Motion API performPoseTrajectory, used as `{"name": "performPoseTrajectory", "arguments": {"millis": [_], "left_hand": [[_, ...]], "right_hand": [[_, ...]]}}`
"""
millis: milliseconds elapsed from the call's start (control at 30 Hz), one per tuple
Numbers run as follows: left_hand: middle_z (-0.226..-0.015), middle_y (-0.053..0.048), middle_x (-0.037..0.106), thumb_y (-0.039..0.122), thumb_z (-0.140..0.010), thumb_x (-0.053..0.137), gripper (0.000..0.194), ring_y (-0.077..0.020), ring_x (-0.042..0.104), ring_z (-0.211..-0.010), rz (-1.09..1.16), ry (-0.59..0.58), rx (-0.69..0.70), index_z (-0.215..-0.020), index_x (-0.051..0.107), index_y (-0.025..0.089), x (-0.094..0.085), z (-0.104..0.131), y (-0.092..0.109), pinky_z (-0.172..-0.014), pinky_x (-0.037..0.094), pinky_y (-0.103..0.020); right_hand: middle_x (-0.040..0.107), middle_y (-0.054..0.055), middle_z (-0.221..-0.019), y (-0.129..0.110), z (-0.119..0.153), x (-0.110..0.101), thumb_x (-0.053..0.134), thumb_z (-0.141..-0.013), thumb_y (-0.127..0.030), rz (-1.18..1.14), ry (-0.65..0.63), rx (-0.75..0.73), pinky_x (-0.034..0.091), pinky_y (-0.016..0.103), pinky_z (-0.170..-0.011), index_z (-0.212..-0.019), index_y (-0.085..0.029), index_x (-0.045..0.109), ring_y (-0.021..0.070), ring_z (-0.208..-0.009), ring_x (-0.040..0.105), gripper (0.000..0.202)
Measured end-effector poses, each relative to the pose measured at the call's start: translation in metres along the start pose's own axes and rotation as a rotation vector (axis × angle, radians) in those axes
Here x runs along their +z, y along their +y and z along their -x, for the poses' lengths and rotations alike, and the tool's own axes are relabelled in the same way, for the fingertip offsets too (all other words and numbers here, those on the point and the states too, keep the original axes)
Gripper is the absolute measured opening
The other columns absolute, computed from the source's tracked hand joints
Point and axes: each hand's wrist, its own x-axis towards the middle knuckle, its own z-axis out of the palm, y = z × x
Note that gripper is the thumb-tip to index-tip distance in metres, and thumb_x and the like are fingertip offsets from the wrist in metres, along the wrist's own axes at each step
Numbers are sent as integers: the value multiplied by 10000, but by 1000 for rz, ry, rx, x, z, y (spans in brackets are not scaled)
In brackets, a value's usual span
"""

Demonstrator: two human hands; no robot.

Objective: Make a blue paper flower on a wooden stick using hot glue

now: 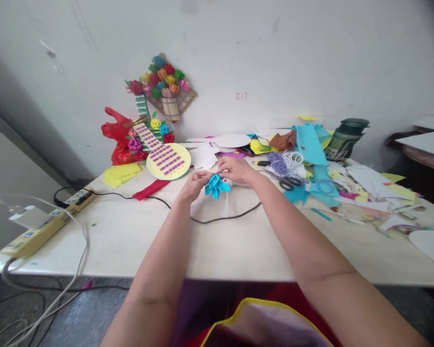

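Note:
Over the middle of the table, a blue paper flower (217, 186) hangs between my two hands, its petals pointing down toward me. My left hand (196, 184) pinches it at its left upper side. From the right, my right hand (234, 170) grips the top of the flower with thumb and finger. What lies right under the fingertips is hidden. Just behind the hands is a yellow paper guitar (169, 161) with purple strips. To the right of my right hand lie black-handled scissors (290, 183) and a bundle of purple yarn (278, 164).
A yellow power strip (47, 224) with a white charger (31, 217) sits at the left. A black cable (217, 221) crosses the table below my hands. Paper scraps (369, 193) cover the right side, near a dark green bottle (347, 140). A flower craft (168, 82) leans on the wall.

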Motion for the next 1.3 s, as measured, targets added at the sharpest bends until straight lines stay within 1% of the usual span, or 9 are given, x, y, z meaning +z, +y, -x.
{"name": "performPoseTrajectory", "arguments": {"millis": [200,300,400,533,667,833,1033,1167,1300], "left_hand": [[-643,-36,646,347,-633,792,265,-117,510,-574,-73,-3,32,-745,730,114,4,3,7,-561,363,-247],[-627,-30,637,362,-627,795,276,-114,501,-563,-90,0,40,-747,730,122,4,3,7,-554,364,-247],[-620,-26,634,384,-618,799,299,-115,503,-564,-107,-4,47,-753,729,127,3,3,5,-556,368,-245],[-639,-34,642,397,-634,789,310,-121,518,-580,-122,-16,58,-772,729,127,2,2,4,-564,378,-248],[-622,-23,634,405,-642,789,303,-109,503,-557,-116,-30,63,-758,725,133,2,2,4,-553,371,-242],[-575,-6,610,411,-594,822,324,-97,488,-511,-24,-15,-14,-727,712,137,2,1,2,-512,357,-225],[-557,-8,593,344,-554,854,302,-94,495,-500,170,-20,-120,-619,655,126,2,3,0,-496,388,-219],[-580,-15,613,256,-617,829,227,-89,525,-506,280,76,-215,-635,653,113,1,0,-4,-499,422,-204],[-678,-41,663,200,-730,751,120,-118,610,-598,372,141,-251,-745,670,113,1,-2,-5,-595,501,-224]], "right_hand": [[644,42,-977,5,3,-3,626,-730,-124,-139,0,-14,374,234,-645,-973,-167,712,114,-720,517,261],[622,33,-914,9,2,-5,606,-732,-119,-225,-25,-4,378,222,-618,-936,-159,711,99,-671,484,232],[615,36,-892,12,1,-5,615,-747,-133,-256,-38,-18,390,225,-629,-872,-163,735,98,-682,493,176],[632,34,-886,14,0,-2,636,-763,-139,-282,-47,-30,395,229,-643,-855,-185,762,104,-710,540,163],[642,29,-853,15,-1,1,658,-778,-170,-246,-40,-52,384,231,-654,-804,-190,775,107,-720,557,122],[660,37,-934,11,-1,3,643,-787,-160,-168,-2,-39,382,234,-661,-833,-200,777,118,-761,579,147],[680,32,-1044,-2,0,2,623,-796,-167,-86,35,7,383,250,-673,-822,-205,759,135,-802,600,144],[677,26,-1074,-7,1,1,607,-800,-174,-50,34,-4,384,262,-673,-819,-216,752,151,-830,606,152],[669,30,-1102,-6,0,5,576,-816,-197,-9,67,-34,378,272,-674,-823,-222,749,164,-840,599,175]]}}
